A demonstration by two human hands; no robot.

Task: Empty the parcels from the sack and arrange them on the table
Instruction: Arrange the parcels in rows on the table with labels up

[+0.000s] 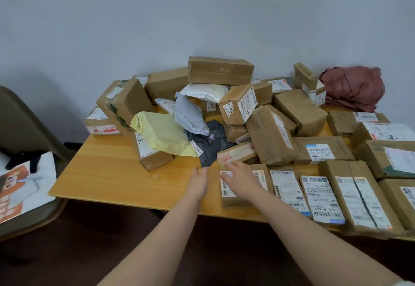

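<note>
- L hand [199, 180]: fingers straight, empty, above table [112, 173].
- R hand [239, 176]: flat, fingers out, over labelled box [228, 199]; contact unclear to me.
- Parcel pile [193, 115] at 12 o'clock of both hands, near; maroon sack [354, 88] at 2 o'clock, well apart.

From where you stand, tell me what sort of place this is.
Probably a small parcel sorting or pickup room: a wooden table against a bare wall, heaped cardboard parcels with shipping labels, a chair beside it.

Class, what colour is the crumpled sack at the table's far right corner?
Dark red, maroon sack; the head view shows it.
</note>
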